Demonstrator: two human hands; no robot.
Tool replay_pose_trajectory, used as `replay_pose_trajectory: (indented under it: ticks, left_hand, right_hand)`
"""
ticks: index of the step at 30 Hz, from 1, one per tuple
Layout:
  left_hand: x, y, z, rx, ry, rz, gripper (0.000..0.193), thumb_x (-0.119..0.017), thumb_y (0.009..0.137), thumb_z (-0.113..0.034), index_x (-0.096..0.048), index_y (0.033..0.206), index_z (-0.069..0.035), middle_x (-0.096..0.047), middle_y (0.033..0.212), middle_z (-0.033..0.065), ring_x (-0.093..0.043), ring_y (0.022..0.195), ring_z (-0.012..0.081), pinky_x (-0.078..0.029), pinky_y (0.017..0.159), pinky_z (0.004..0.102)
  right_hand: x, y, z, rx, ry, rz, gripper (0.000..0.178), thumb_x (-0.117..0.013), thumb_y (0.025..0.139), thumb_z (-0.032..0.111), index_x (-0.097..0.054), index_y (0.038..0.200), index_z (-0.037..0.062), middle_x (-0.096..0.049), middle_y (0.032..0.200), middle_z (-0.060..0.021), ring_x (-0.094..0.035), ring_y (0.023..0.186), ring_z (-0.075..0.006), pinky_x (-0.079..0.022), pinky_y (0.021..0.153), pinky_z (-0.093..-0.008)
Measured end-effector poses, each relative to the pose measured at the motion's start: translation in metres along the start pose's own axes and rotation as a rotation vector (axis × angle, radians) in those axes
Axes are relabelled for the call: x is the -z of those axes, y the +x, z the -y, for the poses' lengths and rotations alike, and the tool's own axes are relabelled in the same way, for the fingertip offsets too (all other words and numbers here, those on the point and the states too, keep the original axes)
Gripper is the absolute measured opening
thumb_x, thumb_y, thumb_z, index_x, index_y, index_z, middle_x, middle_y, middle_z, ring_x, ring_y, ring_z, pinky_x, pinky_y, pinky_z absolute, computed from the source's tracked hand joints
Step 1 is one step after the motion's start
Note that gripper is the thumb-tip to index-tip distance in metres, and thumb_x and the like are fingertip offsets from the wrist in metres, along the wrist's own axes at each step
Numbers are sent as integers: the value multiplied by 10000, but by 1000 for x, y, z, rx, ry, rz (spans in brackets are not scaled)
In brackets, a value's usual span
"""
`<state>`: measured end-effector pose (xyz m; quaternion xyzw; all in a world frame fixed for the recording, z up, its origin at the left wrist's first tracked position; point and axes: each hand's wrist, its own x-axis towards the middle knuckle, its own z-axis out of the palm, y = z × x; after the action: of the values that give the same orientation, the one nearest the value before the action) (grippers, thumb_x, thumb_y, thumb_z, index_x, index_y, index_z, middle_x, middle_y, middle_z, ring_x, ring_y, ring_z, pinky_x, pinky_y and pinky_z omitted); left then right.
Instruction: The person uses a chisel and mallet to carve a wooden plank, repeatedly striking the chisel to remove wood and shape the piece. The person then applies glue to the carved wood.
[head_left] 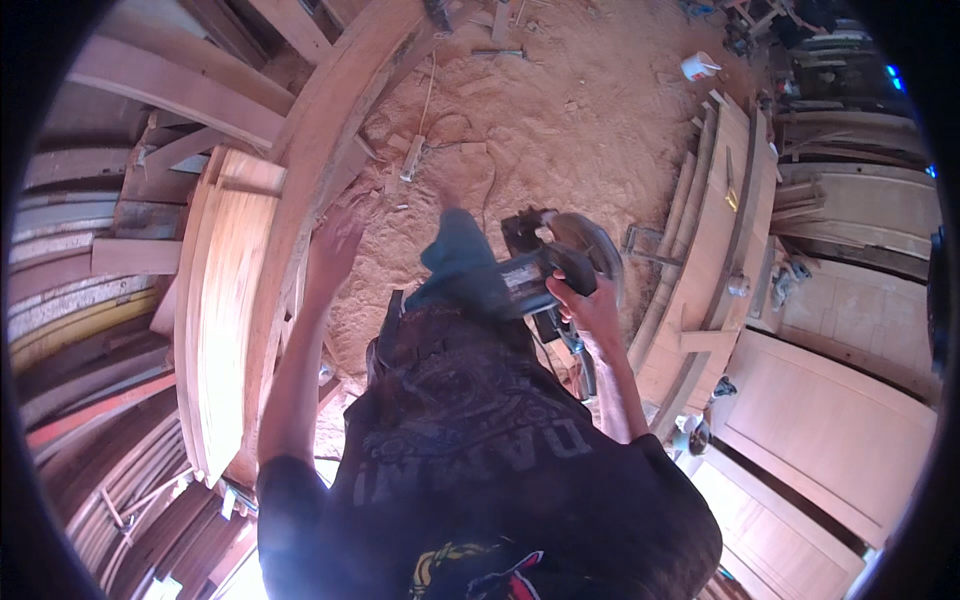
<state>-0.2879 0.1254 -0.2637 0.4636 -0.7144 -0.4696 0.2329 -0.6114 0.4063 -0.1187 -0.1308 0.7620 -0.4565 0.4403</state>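
My right hand [592, 305] is wrapped round the rear handle of a dark circular saw [520, 280], which hangs beside my right thigh. A rounded guard [595, 240] shows on the saw's far right side; its blade cannot be made out. My left hand [340, 240] is a little blurred, with its fingers stretched out and nothing held. It is just right of a long, thick wooden beam [285, 210], and I cannot tell whether they touch. One foot in green trousers [458, 245] steps forward between my hands.
Sawdust covers the floor [560, 120]. A white socket block [412, 158] with a cord lies ahead, and a white bucket [700, 67] stands far right. Stacked boards [720, 200] line the right, with pale panels [820, 420] beyond. More timber [90, 250] fills the left.
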Motion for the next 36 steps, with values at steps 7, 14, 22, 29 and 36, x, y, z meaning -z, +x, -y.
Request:
replay_pose_trajectory:
  ticks: [7,14,22,29,36]
  left_hand:
    - [4,-206,169,1212,-253,103,273,-748,991,-284,-702,1175,-87,-722,946,45,-672,700,199,-545,594,401]
    - [-51,-121,93,1240,-332,-7,384,-719,999,-321,-651,1288,-77,-736,1124,92,-767,920,242,-590,666,389]
    - [-194,126,-154,890,-177,218,398,-589,1094,-233,-582,1425,-12,-718,1270,117,-722,1095,217,-558,899,352]
    - [-209,120,-141,1115,35,231,361,-588,1099,-225,-605,1400,-27,-734,1229,88,-723,1096,178,-577,892,316]
    - [-106,-14,-69,1461,-144,71,439,-596,1096,-337,-573,1445,-71,-715,1238,112,-735,1094,224,-593,844,348]
  right_hand:
    - [70,49,-63,-229,102,-220,210,-825,908,188,-701,989,39,-591,690,30,-541,532,-85,-410,477,-259]
    - [152,154,-111,-396,130,-254,199,-812,910,200,-677,943,57,-608,703,-7,-589,538,-115,-467,462,-285]
    - [200,395,-242,-550,-9,-32,178,-835,897,191,-691,909,87,-638,727,8,-564,545,-98,-448,488,-301]
    - [227,629,-353,-83,-523,-107,558,-913,795,353,-700,1195,26,-752,969,-126,-719,903,-297,-567,814,-438]
    - [223,765,-331,-162,-750,78,809,-852,832,406,-510,1485,73,-683,1322,-250,-659,1227,-424,-531,1016,-509]
